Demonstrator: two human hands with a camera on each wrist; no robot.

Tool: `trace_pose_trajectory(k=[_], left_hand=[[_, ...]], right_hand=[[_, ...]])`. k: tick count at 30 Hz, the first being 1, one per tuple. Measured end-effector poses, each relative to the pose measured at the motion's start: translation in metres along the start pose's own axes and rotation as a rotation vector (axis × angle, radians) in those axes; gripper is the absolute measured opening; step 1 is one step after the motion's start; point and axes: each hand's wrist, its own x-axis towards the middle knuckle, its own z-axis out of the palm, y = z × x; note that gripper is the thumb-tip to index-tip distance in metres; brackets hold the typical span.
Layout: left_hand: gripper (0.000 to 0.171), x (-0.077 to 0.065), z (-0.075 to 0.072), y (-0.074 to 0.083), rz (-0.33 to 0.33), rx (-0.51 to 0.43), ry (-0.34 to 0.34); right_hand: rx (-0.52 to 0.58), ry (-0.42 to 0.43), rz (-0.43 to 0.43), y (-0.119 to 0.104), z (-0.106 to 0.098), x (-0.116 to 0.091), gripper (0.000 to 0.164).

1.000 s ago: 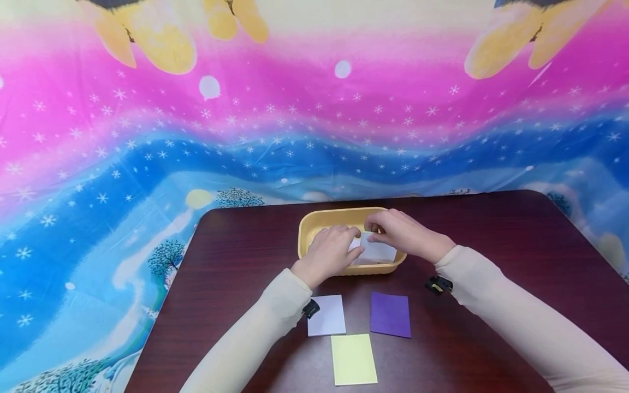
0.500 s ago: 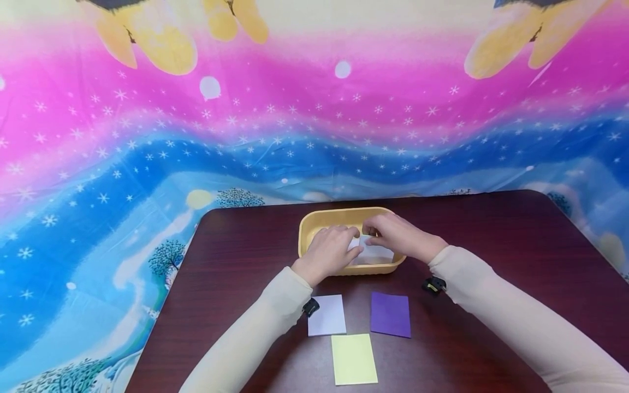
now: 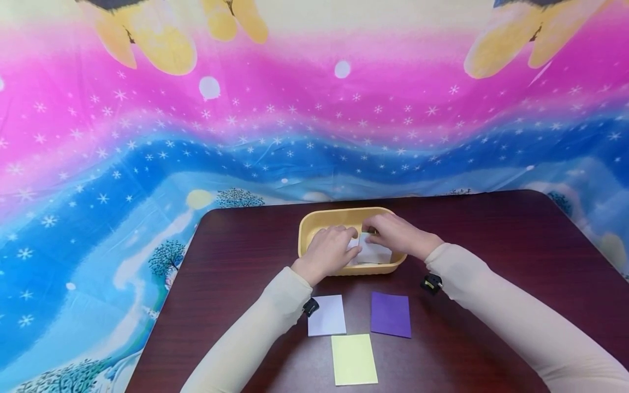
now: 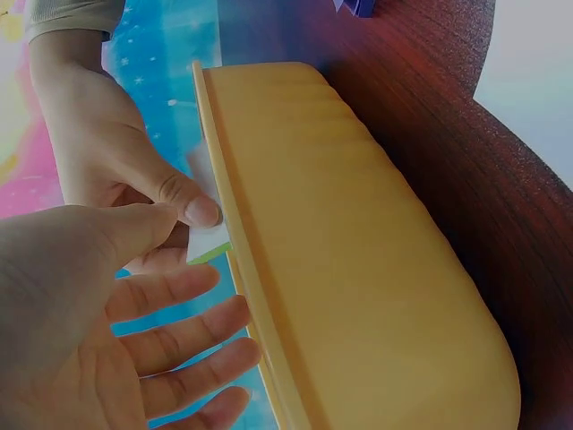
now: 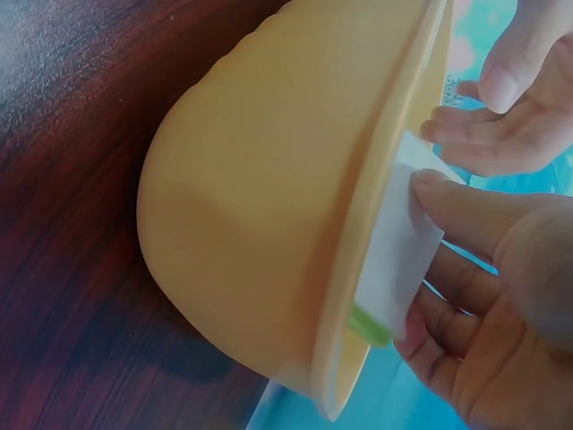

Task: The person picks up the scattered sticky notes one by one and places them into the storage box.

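A white sticky-note pad with a green edge (image 5: 398, 246) is pinched between the thumb and fingers of my right hand (image 3: 397, 234), low over the yellow plastic basket (image 3: 373, 269). In the right wrist view the pad stands at a tilt, partly behind the basket's rim. My left hand (image 3: 326, 252) hovers at the basket's left half, its fingers loosely spread and apart from the pad in the left wrist view. Another pale piece (image 3: 352, 245) shows beside the left fingers; what it is I cannot tell. The basket's floor is mostly hidden by my hands.
Three square sticky-note pads lie on the dark wooden table (image 3: 236, 284) in front of the basket: a pale lavender one (image 3: 328, 316), a purple one (image 3: 390, 315) and a yellow one (image 3: 354, 360). A printed cloth (image 3: 314, 109) hangs behind the table's far edge.
My right hand has shifted slightly left, bringing the white pad a little toward my left hand. The left hand and the pads on the table have stayed in place.
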Motion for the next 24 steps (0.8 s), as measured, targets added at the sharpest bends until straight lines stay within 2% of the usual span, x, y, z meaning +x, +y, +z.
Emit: trace_pose_trajectory(k=[11, 24], left_hand=[[0.039, -0.0008, -0.0004, -0.0013, -0.009, 0.001, -0.015], [0.039, -0.0018, -0.0015, -0.0035, -0.005, 0.015, -0.007]], right_hand=[[0.015, 0.010, 0.014, 0.0019, 0.0032, 0.0011, 0.027], [-0.009, 0.034, 0.023, -0.0006, 0.0031, 0.0024, 0.029]])
